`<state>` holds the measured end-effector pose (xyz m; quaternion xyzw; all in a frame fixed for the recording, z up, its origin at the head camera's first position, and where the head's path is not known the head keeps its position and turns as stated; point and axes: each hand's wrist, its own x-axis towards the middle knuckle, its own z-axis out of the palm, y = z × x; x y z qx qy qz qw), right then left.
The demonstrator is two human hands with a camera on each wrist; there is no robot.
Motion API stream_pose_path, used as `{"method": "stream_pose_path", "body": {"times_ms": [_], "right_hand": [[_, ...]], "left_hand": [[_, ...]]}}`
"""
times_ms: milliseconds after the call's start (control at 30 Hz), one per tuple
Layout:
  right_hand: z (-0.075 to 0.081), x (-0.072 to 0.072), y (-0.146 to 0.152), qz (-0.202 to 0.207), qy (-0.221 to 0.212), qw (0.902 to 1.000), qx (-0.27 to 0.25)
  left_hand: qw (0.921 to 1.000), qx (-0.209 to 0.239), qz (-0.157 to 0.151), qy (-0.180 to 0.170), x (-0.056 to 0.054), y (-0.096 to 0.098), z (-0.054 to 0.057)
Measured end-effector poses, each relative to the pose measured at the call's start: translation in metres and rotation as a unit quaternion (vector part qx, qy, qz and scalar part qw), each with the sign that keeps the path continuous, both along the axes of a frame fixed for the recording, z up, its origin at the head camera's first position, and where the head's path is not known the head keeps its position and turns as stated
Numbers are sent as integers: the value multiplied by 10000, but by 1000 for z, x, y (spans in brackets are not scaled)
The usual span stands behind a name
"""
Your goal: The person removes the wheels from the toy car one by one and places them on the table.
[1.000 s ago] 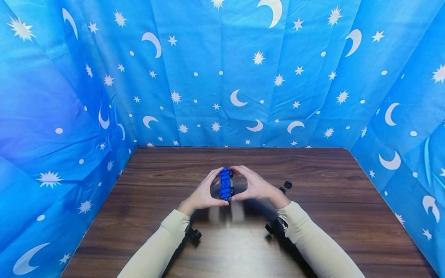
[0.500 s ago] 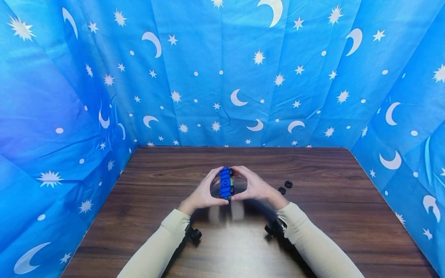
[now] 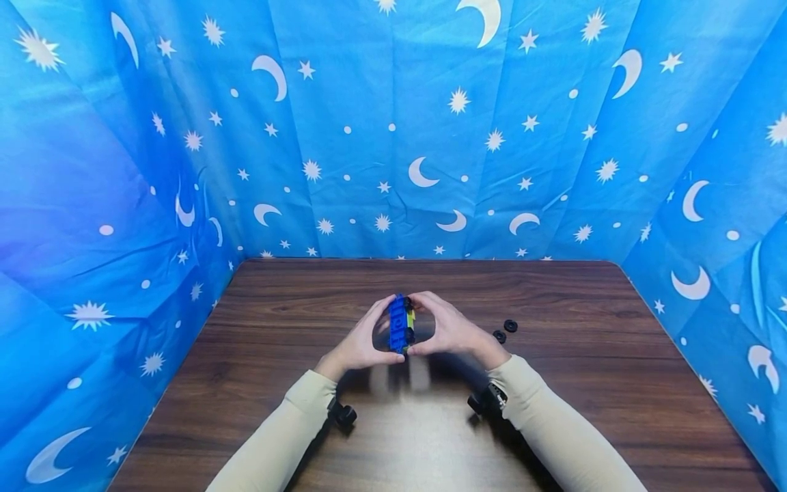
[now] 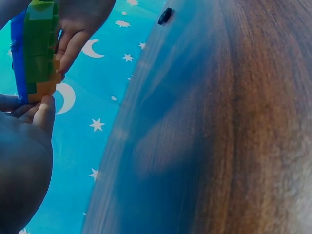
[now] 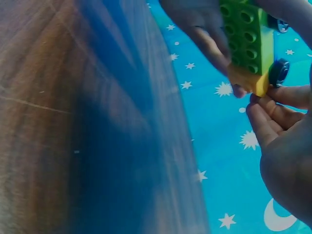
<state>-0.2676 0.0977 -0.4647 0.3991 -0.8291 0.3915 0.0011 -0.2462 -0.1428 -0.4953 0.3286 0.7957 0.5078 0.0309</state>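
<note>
Both hands hold a toy brick car (image 3: 398, 324) above the table, its blue underside turned toward the head camera. My left hand (image 3: 359, 339) grips the ends of the car between thumb and fingers from the left. From the right, my right hand (image 3: 453, 328) holds the same ends in the same way. Green studded bricks (image 5: 246, 41) and an orange end brick (image 4: 43, 90) show on the car's upper side. A black wheel (image 5: 279, 72) sits on the side toward my right hand. No wheels show on the car's other side in the left wrist view.
Two loose black tyres (image 3: 510, 326) lie on the dark wooden table (image 3: 584, 383), just right of my right wrist. Blue cloth (image 3: 369, 157) with moons and stars hangs behind the table and along both sides. Black wrist cameras (image 3: 341, 415) hang below the sleeves.
The car has rolled slightly in the fingers, so more of its yellow-green side shows. The nearer loose tyre, partly hidden by the right wrist a second ago, is now uncovered. Both hands stay almost still.
</note>
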Motion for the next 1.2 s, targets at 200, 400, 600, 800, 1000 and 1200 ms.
{"method": "stream_pose_path", "body": {"times_ms": [200, 400, 600, 800, 1000, 1200], "right_hand": [[10, 0, 0, 24, 198, 9989, 418], [21, 2, -2, -38, 413, 9953, 880], [29, 4, -5, -115, 527, 9886, 1404], [34, 6, -8, -113, 547, 9850, 1633], [39, 8, -10, -112, 693, 9798, 1873], [41, 9, -11, -106, 795, 9776, 1947]], "left_hand": [[9997, -213, -59, 61, 1, 0, 0], [9994, -355, -52, 16, 3, 0, 0], [9988, -491, 74, -15, 5, 1, 1], [9981, -572, 205, -43, 6, 3, 0], [9987, -474, 164, -88, 6, 4, -1], [9996, -263, 92, -93, 4, 5, -3]]}}
